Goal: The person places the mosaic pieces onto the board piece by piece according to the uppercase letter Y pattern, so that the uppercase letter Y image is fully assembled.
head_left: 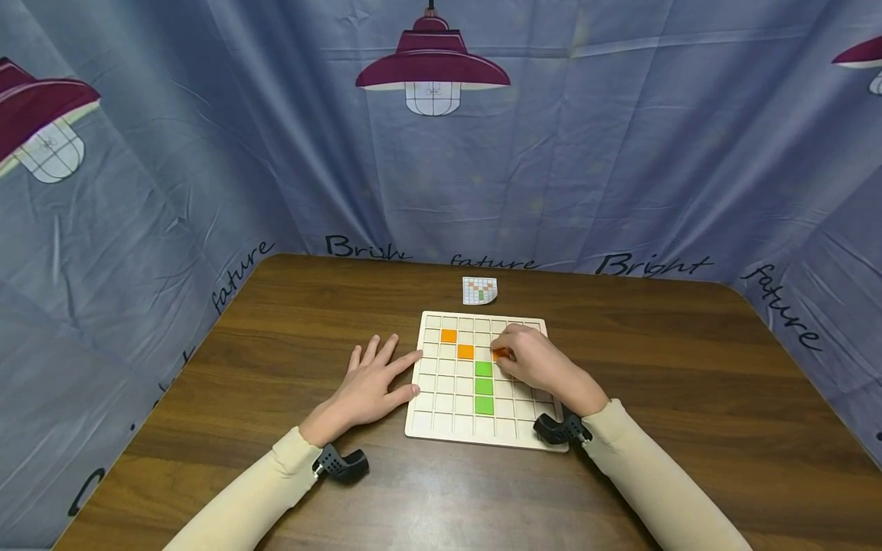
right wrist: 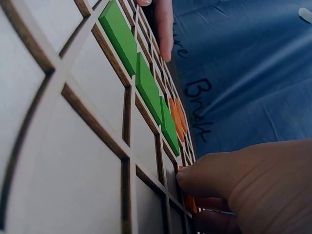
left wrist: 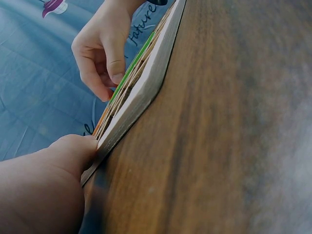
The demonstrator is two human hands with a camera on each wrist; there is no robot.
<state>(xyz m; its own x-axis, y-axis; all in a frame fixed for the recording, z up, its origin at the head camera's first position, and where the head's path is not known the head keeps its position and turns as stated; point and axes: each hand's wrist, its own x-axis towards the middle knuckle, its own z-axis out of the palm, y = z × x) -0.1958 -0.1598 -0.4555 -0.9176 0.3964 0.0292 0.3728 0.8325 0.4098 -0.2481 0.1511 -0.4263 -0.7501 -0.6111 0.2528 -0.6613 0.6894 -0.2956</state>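
A pale wooden grid board point(head_left: 444, 421) lies on the table in front of me. Three green square tiles point(head_left: 484, 386) run down one of its columns, and two orange tiles point(head_left: 465, 351) step diagonally up to the left from them. My right hand point(head_left: 537, 360) is over the board's upper right part, thumb and fingers pinching another orange tile point(right wrist: 190, 202) at a cell; the fingers partly cover it. With fingers spread, my left hand point(head_left: 372, 390) rests flat on the table, its thumb and index fingertips at the board's left edge.
Behind the board lies a small paper card point(head_left: 479, 291) printed with a grid and coloured squares. The brown wooden table point(head_left: 689, 383) extends to both sides. A blue curtain point(head_left: 551, 168) with printed lamps and lettering hangs around the table's far edge and sides.
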